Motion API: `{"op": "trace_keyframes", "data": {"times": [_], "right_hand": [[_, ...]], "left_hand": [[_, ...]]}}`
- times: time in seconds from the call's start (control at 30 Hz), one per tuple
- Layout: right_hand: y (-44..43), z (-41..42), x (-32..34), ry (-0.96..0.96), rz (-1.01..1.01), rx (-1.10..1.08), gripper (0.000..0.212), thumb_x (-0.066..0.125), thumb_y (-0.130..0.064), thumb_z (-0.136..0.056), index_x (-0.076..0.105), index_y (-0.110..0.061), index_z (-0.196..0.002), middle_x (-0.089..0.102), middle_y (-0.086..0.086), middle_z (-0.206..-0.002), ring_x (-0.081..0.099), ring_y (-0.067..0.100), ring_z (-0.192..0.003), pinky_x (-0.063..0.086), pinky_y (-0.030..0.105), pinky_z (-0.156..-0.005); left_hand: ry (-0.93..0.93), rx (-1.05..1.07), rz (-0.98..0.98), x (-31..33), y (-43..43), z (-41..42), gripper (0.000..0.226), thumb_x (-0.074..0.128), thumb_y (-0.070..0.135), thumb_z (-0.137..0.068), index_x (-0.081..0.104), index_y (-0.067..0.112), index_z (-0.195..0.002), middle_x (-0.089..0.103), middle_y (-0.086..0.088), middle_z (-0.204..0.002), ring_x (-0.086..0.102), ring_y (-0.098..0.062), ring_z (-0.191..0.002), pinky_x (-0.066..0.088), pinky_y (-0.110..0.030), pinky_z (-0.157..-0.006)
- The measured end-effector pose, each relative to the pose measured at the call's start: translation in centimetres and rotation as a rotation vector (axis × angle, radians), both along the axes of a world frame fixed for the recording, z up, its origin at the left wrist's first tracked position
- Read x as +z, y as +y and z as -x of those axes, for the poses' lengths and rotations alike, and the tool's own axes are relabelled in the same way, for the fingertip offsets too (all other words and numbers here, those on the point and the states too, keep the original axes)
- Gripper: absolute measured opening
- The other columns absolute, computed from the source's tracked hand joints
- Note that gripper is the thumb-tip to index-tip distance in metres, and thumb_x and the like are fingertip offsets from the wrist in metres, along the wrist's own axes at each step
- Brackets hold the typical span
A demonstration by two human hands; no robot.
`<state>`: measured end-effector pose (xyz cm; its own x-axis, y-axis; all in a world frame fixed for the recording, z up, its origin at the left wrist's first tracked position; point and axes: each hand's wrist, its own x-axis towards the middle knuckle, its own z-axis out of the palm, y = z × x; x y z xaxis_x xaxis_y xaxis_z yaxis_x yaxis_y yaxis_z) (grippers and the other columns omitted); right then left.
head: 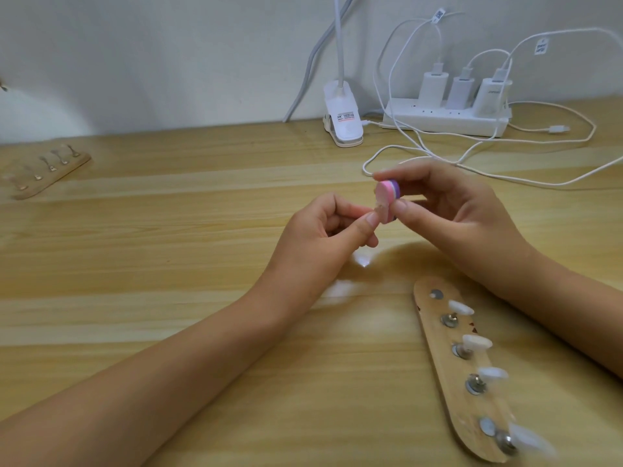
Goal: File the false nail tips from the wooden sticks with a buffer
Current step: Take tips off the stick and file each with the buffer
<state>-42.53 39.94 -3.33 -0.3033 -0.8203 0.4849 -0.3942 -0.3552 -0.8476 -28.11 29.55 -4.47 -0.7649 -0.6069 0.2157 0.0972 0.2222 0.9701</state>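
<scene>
Now the left hand (323, 230) pinches a small false nail tip (482, 210) between thumb and forefinger, while the right hand (448, 210) clamps the pink-and-purple buffer (489, 192) by its edges, its face right against that tip, above the table (168, 264). The tip looks light, thin and springy, likely to flick away, so a hold near its base seems safest. Four more tips (461, 307) wait on the wooden stick (433, 335) beside the right forearm.
</scene>
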Motion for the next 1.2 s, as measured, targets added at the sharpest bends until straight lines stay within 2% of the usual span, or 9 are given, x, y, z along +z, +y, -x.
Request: {"op": "trace_keyframes", "data": {"times": [0.07, 0.17, 0.37, 0.5, 0.63, 0.73, 0.9, 1.1, 1.2], "right_hand": [[-0.03, 0.05, 0.04, -0.027, 0.025, -0.021, 0.027, 0.060, -0.009, -0.090, 0.060, -0.008, -0.117, 0.065, 0.014, -0.104, 0.066, 0.013, -0.093, 0.052, 0.025, -0.086], [-0.05, 0.13, 0.07, -0.065, 0.031, -0.026, 0.030, 0.059, -0.012, -0.090, 0.060, -0.008, -0.119, 0.066, 0.016, -0.104, 0.067, 0.014, -0.093, 0.054, 0.031, -0.091], [-0.08, 0.12, -0.07, 0.004, 0.025, -0.011, 0.030, 0.057, -0.010, -0.091, 0.058, -0.008, -0.121, 0.065, 0.018, -0.106, 0.065, 0.010, -0.093, 0.051, 0.023, -0.088], [-0.08, 0.12, -0.13, 0.020, 0.061, -0.018, 0.030, 0.058, -0.007, -0.092, 0.057, -0.011, -0.122, 0.063, 0.015, -0.108, 0.065, 0.012, -0.094, 0.051, 0.023, -0.088], [-0.05, 0.26, -0.13, 0.038, 0.052, -0.029, 0.028, 0.058, -0.006, -0.093, 0.057, -0.010, -0.121, 0.063, 0.022, -0.110, 0.064, 0.012, -0.095, 0.051, 0.021, -0.087], [-0.12, 0.21, -0.18, 0.024, 0.008, -0.006, 0.029, 0.057, -0.009, -0.092, 0.058, -0.006, -0.121, 0.064, 0.019, -0.106, 0.065, 0.010, -0.093, 0.051, 0.022, -0.087], [-0.16, 0.48, -0.38, 0.052, -0.030, 0.014, 0.030, 0.057, -0.006, -0.092, 0.058, -0.002, -0.122, 0.063, 0.020, -0.106, 0.065, 0.015, -0.094, 0.051, 0.022, -0.088], [-0.06, 0.39, -0.44, 0.097, 0.095, -0.036, 0.030, 0.056, -0.005, -0.095, 0.057, -0.015, -0.124, 0.062, 0.015, -0.113, 0.063, 0.015, -0.100, 0.050, 0.024, -0.090], [-0.17, 0.64, -0.54, 0.123, 0.030, -0.029, 0.030, 0.057, -0.006, -0.095, 0.058, -0.013, -0.124, 0.062, 0.016, -0.112, 0.064, 0.017, -0.098, 0.051, 0.029, -0.092]], "left_hand": [[0.004, 0.002, -0.009, -0.03, -0.03, 0.01, 0.004, 0.066, 0.019, -0.091, 0.063, 0.016, -0.089, 0.070, 0.007, -0.068, 0.064, -0.002, -0.071, 0.048, -0.015, -0.071], [0.003, -0.007, -0.005, 0.00, -0.02, 0.00, 0.005, 0.066, 0.018, -0.091, 0.063, 0.018, -0.087, 0.070, 0.005, -0.069, 0.064, -0.003, -0.072, 0.047, -0.016, -0.070], [-0.005, -0.007, 0.010, 0.03, -0.02, -0.03, 0.006, 0.066, 0.017, -0.091, 0.063, 0.017, -0.086, 0.071, 0.003, -0.070, 0.064, -0.004, -0.071, 0.047, -0.021, -0.070], [-0.015, -0.003, 0.016, 0.01, -0.02, -0.04, 0.007, 0.066, 0.018, -0.091, 0.063, 0.018, -0.085, 0.070, 0.005, -0.069, 0.064, -0.004, -0.072, 0.047, -0.020, -0.070], [-0.017, 0.004, 0.016, 0.00, -0.03, -0.04, 0.007, 0.066, 0.018, -0.091, 0.063, 0.018, -0.085, 0.070, 0.005, -0.068, 0.064, -0.004, -0.072, 0.047, -0.019, -0.070], [-0.021, 0.015, 0.021, 0.01, -0.01, -0.05, 0.007, 0.066, 0.018, -0.091, 0.063, 0.016, -0.086, 0.070, 0.005, -0.069, 0.063, -0.005, -0.071, 0.047, -0.022, -0.069], [-0.009, 0.021, 0.015, -0.08, -0.11, -0.05, 0.008, 0.066, 0.019, -0.091, 0.063, 0.018, -0.084, 0.071, 0.005, -0.069, 0.063, -0.003, -0.070, 0.046, -0.017, -0.069], [0.010, 0.028, 0.002, -0.24, -0.30, 0.04, 0.006, 0.067, 0.018, -0.091, 0.065, 0.020, -0.086, 0.071, 0.006, -0.070, 0.065, -0.003, -0.072, 0.048, -0.015, -0.071], [-0.008, 0.036, 0.002, -0.26, -0.34, 0.02, 0.007, 0.067, 0.019, -0.090, 0.065, 0.022, -0.085, 0.071, 0.006, -0.069, 0.064, -0.003, -0.072, 0.047, -0.017, -0.071]]}}
